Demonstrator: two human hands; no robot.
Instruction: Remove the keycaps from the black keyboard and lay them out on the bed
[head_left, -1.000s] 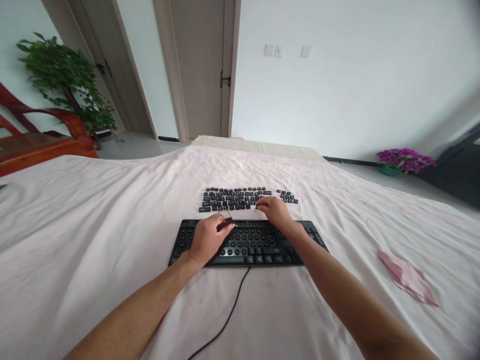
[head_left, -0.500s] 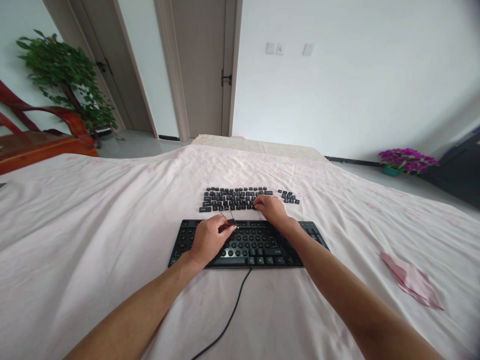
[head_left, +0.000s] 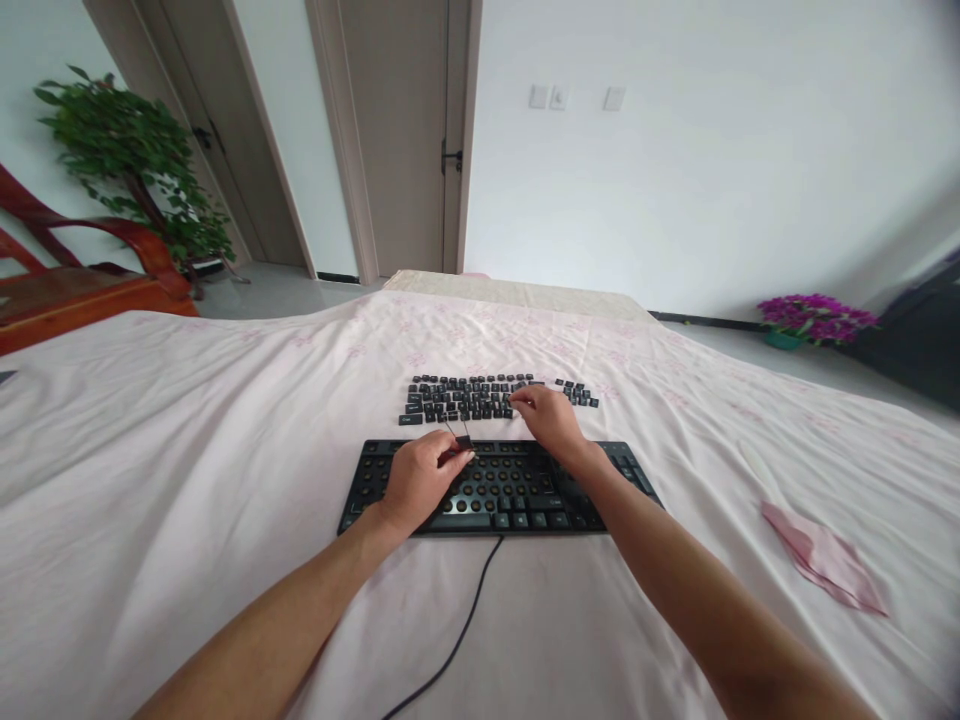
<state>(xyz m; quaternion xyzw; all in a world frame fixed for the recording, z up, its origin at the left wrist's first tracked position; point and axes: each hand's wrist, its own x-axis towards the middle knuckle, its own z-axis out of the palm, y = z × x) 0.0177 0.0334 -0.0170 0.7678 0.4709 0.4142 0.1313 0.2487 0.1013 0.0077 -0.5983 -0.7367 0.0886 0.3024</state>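
Plenty of keys (head_left: 454, 407) out beyond the keyboard (head_left: 480, 521), some left in; left fingers (head_left: 454, 463) grip a wire tool (head_left: 464, 442), right fingers (head_left: 525, 397) can't tell.

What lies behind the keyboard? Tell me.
Beyond the keyboard, rows of loose black keycaps lie on the pale cloth, a small group to the right. The right hand covers a patch between, so anything beneath is hidden.

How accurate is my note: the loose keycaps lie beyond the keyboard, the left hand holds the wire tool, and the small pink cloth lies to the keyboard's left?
One slip: the small pink cloth lies to the right of the keyboard, as the head view shows. The loose keycaps do lie beyond the keyboard, and the left hand holds the wire tool.
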